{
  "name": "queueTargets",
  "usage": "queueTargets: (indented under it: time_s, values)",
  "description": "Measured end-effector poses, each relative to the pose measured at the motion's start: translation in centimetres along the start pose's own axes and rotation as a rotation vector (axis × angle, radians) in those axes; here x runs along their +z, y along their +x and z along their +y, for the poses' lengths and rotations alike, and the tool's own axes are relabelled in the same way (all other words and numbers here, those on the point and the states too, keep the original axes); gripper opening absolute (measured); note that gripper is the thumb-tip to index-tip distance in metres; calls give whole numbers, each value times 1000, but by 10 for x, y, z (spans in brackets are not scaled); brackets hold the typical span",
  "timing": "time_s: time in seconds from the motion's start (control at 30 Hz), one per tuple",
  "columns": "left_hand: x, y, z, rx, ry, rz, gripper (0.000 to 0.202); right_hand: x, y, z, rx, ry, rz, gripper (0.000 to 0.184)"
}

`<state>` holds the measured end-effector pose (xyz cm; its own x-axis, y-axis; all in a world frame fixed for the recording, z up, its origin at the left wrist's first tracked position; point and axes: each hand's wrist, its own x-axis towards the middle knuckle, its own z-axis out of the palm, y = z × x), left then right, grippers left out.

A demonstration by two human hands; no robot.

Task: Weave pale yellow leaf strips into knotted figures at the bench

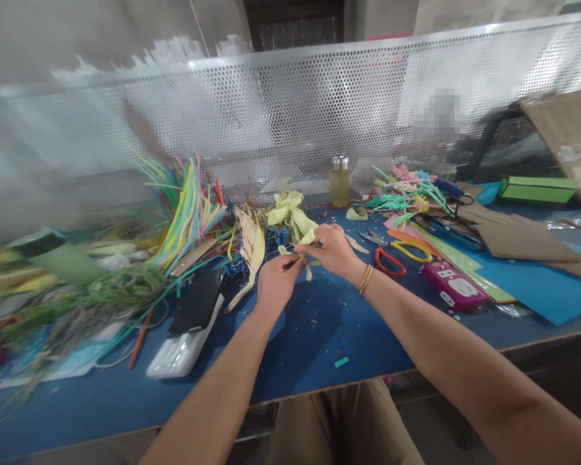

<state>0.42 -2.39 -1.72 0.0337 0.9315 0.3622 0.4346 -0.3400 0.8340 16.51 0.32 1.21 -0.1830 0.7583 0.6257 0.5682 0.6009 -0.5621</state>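
Note:
Over the middle of the blue table, my left hand [277,281] and my right hand [336,252] meet, fingertips pinched together. Between them is a small pale green piece of corn husk [308,237]; its lower part is hidden by the fingers. A gold bracelet [365,279] circles my right wrist. Just behind the hands lies a heap of pale green husks [286,212]. A drier, yellowish husk [252,242] rests left of them. Scissors [392,253] with red and yellow handles lie right of my right hand, blades partly apart.
A phone [197,303] rests on a white box [184,352] at left, near bundled coloured stems [188,206]. A lidded jar [339,184] stands behind. Right are a magenta device [452,285], blue paper [537,290] and cardboard [523,239]. A perforated metal panel [300,110] closes the back.

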Motion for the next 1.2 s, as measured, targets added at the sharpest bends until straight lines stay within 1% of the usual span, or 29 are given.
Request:
queueTargets:
  time_s: [0.17,0.33,0.43,0.63,0.73,0.8,0.9,0.93,1.0,1.03,1.07,1.13,1.2]
  values:
    - [-2,0,2,71,118,37,22,0,-2,-1,21,6,61,45]
    - [-5,0,3,106,230,25,25,0,-6,-6,35,73,38,33]
    - [-6,-1,5,113,257,18,24,1,-7,-9,23,40,45,32]
    - [-7,-2,6,105,279,12,21,1,-10,-12,-13,-11,55,38]
    - [-6,-3,5,95,279,11,20,3,-9,-9,-7,7,48,39]
    - [-5,-3,5,98,317,20,21,4,-7,-5,12,58,42,37]
    - [-5,-2,5,105,297,96,22,2,-4,4,54,212,2,24]
    - [-6,-2,5,101,260,138,27,1,-3,7,62,242,-24,27]
    - [-8,-1,5,80,191,222,40,-1,-2,14,46,217,-88,44]
    - [-10,0,5,70,178,251,44,-2,-3,16,20,176,-125,49]
    - [-11,0,6,66,176,268,43,-2,-3,18,-9,129,-161,49]
    - [-12,0,6,81,166,269,34,0,-3,21,-46,53,-210,39]
    - [-11,-1,6,125,118,245,27,2,-2,22,-46,8,-207,24]
